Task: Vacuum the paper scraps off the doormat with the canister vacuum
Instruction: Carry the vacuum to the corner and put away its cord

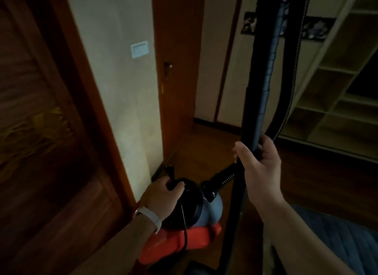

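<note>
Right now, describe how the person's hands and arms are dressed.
The left hand and right hand are bare: no gloves, no rings seen. No sleeves show on either arm. A white wristband circles the left wrist; whether it is a watch or a tracker cannot be told. The right wrist wears nothing.

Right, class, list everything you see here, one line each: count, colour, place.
canister vacuum: one, black top, blue body, red base, low by the wall
hose: one, black, from the canister upward
wand: one, dark, upright, centre right
light switch: one, white, on the wall
door: one, brown, left
shelving: one unit, pale, right
wristband: one, white, left wrist
left hand: one, grips the vacuum's top
right hand: one, grips the wand
</note>
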### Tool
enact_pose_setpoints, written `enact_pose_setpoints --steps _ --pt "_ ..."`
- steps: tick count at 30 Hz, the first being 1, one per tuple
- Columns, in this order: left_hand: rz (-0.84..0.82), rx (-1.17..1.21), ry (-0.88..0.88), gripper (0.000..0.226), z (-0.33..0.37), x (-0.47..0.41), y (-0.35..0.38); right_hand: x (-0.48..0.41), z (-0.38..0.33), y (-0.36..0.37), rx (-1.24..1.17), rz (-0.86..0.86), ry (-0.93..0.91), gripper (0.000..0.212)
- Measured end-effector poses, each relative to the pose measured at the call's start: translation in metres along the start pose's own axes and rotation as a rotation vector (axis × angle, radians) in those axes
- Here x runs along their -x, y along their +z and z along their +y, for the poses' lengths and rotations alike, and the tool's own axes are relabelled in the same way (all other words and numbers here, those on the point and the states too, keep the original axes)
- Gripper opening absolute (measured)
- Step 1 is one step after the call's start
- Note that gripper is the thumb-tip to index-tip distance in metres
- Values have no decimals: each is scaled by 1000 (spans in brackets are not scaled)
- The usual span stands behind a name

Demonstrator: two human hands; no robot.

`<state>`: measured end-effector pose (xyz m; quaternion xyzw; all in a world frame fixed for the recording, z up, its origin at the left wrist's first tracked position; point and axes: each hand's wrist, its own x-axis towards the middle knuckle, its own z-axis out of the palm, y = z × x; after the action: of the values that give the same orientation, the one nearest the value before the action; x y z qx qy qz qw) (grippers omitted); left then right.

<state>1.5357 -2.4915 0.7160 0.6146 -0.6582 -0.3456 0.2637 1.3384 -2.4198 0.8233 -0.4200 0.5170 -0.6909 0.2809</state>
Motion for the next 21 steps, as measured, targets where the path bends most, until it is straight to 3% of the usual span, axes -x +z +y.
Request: enact_pose_setpoints --steps 11,21 --pt "-211 -115 253 35 83 -198 40 -149 29 14 76 259 -59 22" --pt "-336 -12 338 38 156 -329 133 -270 79 -42 59 379 -95 8"
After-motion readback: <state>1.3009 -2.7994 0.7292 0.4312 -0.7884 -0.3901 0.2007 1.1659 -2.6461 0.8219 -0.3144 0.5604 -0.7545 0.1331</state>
